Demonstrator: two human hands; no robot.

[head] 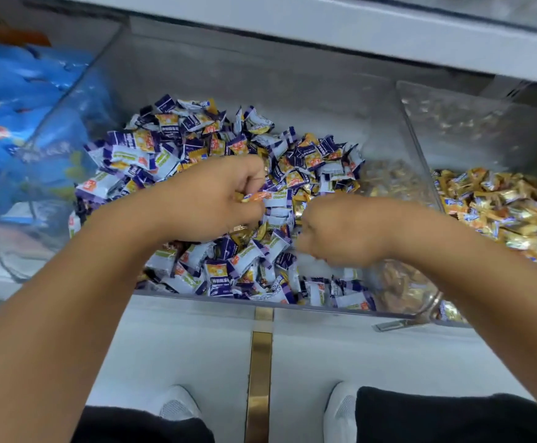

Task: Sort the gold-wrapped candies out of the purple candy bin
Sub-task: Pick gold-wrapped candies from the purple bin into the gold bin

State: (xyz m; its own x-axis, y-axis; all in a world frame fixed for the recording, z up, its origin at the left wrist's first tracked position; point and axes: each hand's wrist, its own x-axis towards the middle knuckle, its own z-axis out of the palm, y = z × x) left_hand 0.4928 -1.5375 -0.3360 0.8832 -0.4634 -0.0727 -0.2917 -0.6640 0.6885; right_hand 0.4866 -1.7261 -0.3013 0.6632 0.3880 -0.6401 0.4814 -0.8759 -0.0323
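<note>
At far left, blue packets (21, 100) are seen behind a clear bin wall; their print is too blurred to be read. The purple candy bin (260, 303) is heaped with purple-and-white candies (171, 155). A gold-wrapped candy (256, 197) is pinched in the curled left hand (216, 196). The right hand (340, 228) is closed over the pile; its contents cannot be told. Gold candies (500, 212) fill the right-hand bin beyond the divider. Bare bin floor is left behind the heap.

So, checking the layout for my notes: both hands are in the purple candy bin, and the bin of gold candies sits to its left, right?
Not quite. The head view shows both the left hand and right hand in the purple candy bin, but the gold candies sit to its right.
</note>
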